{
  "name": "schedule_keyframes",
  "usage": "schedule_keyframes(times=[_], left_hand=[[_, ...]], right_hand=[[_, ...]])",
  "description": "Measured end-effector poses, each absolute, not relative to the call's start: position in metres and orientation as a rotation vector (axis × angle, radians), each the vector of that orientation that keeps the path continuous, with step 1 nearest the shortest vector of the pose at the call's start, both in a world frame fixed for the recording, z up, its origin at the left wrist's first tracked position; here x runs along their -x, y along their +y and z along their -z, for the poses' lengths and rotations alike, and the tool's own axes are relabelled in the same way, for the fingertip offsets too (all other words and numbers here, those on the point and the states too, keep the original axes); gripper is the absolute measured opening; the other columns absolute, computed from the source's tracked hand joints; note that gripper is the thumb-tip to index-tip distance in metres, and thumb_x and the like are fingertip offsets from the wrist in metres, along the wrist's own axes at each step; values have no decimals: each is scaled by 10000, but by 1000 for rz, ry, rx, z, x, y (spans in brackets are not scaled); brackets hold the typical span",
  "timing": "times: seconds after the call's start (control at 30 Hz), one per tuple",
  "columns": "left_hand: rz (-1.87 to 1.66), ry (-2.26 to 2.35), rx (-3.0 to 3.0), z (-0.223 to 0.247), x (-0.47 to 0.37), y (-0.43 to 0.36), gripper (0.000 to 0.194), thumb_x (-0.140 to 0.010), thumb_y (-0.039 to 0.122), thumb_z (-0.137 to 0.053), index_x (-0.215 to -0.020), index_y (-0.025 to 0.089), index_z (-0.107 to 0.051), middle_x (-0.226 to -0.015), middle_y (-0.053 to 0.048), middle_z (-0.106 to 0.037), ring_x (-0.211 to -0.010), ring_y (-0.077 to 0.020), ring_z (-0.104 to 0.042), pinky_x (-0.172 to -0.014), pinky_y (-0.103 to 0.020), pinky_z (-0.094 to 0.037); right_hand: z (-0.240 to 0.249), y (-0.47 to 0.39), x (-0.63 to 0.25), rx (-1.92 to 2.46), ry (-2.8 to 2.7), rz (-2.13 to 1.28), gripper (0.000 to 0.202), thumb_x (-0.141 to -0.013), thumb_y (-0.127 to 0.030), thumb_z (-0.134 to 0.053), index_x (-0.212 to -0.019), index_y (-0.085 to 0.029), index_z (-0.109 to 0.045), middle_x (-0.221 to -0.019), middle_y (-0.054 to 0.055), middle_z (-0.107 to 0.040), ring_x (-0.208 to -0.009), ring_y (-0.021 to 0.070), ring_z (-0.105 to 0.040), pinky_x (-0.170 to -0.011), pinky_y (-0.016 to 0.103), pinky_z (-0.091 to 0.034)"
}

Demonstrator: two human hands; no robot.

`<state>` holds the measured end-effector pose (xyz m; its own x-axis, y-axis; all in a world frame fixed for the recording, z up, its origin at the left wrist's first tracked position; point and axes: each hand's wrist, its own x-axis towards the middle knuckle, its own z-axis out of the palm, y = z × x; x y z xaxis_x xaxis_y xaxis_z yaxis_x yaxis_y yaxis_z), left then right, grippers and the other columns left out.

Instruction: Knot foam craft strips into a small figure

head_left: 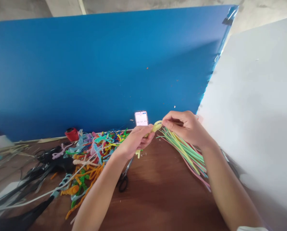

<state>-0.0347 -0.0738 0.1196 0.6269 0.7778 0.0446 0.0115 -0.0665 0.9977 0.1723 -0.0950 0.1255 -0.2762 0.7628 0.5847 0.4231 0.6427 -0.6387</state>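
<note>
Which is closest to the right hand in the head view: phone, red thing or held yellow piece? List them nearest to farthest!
From the right hand:
1. Yellow piece: at its fingers.
2. Phone: left, near the blue board.
3. Red thing: far left, beside the colorful pile.

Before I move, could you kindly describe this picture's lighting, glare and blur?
Head view, lighting: a broad shadow darkens the blue board at right; head view, glare: plastic glints at its top right corner and the phone screen is bright; head view, blur: the black clutter at lower left looks smeared, the yellow piece soft.
</note>
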Motion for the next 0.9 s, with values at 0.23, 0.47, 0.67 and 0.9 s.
schedule_keyframes(times=[0.23,0.47,0.67,0.9], left_hand=[[-811,519,-1451,-113,30,-71,472,-936,527,-508,-632,183,-396,-511,91,-203,-431,-41,-143,-412,-207,-78],[-716,501,-1505,-110,29,-72,482,-965,499,-453,-606,187,-369,-492,86,-189,-432,-49,-133,-428,-222,-80],[-565,477,-1519,-109,27,-73,498,-930,527,-500,-585,189,-376,-481,84,-202,-421,-44,-130,-423,-233,-62],[-385,589,-1537,-110,30,-73,508,-899,540,-531,-559,198,-374,-465,77,-206,-419,-51,-135,-412,-233,-57]], right_hand=[[-126,-89,-178,872,-2142,-644,310,-943,-427,-573,-790,-175,-668,-654,-27,-479,-596,99,-356,-537,256,-284],[-122,-84,-180,827,-2128,-622,284,-928,-367,-604,-747,-164,-685,-653,-21,-499,-602,97,-355,-552,256,-288],[-120,-82,-186,774,-2269,-763,292,-919,-398,-612,-777,-158,-700,-641,-26,-483,-600,99,-348,-546,255,-277],[-125,-83,-189,836,-2280,-640,223,-916,-318,-608,-849,-167,-757,-787,39,-693,-657,129,-532,-589,257,-366]])
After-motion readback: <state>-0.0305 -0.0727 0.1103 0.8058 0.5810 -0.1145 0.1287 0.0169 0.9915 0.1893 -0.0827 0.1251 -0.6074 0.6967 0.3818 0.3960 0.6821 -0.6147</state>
